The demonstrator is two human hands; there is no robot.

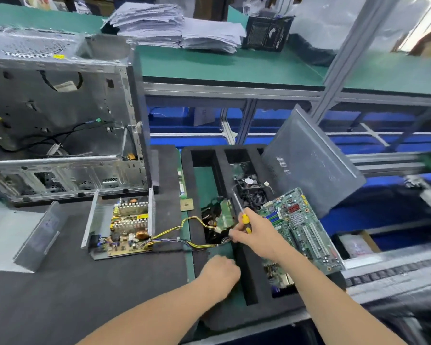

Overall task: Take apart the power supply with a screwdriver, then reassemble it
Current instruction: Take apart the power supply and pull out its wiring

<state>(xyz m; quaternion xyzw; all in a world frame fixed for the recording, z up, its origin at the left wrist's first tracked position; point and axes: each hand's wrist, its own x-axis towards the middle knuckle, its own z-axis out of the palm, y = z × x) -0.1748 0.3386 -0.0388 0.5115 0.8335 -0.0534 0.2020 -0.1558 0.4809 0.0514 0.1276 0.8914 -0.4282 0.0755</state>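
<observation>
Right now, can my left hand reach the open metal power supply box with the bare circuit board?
Probably yes. The left hand sits just right of the open metal power supply box, with only flat black mat and the black foam tray's low edge between them.

PSU point(120, 225) on mat point(60, 295), in front of PC case point(60, 115) | its lid point(39, 239) left | cable loom point(174, 231) runs right into foam tray point(246, 275) | motherboard point(301, 227) on tray's right edge | side panel point(309, 160) behind it

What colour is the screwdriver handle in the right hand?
The screwdriver handle is yellow with black; head view shows it.
</observation>
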